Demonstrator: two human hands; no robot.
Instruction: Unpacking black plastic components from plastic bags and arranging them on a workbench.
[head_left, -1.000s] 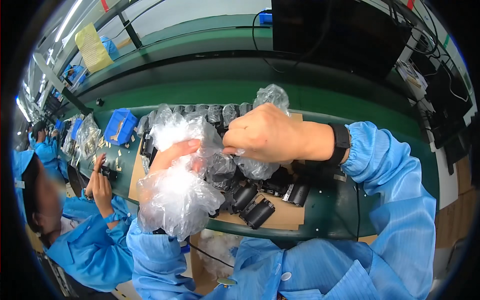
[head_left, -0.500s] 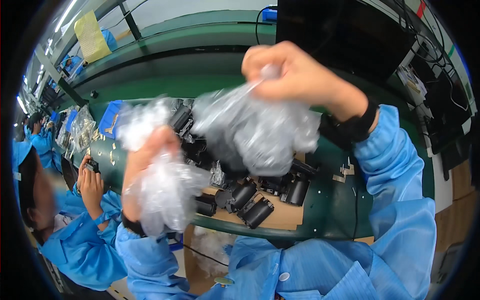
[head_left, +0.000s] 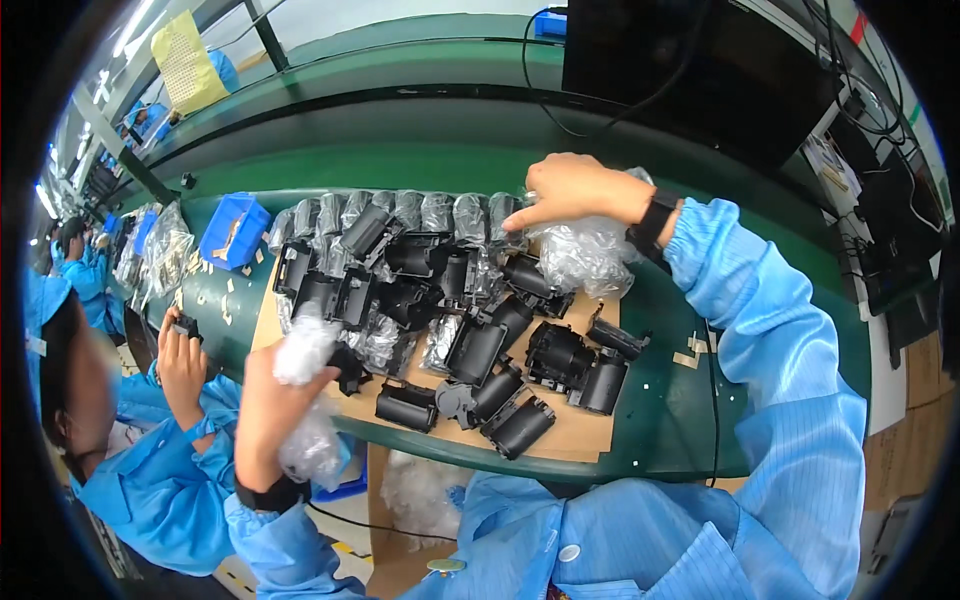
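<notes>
Your left hand (head_left: pixel 265 405) clenches a crumpled clear bag (head_left: pixel 305 350) at the desk's (head_left: pixel 660 440) near-left edge while your right hand (head_left: pixel 575 190) pinches another bag (head_left: pixel 585 255) far right above the black housings (head_left: pixel 480 345), so unwrapping seems underway; discarding the wrappers probably comes next.

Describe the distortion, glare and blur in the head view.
Head view: strong fisheye, the green bench edge bows and black corners ring the frame; glare glints on the clear plastic bag under the right hand; left hand and its crumpled bag look slightly soft; the black parts are sharp.
</notes>
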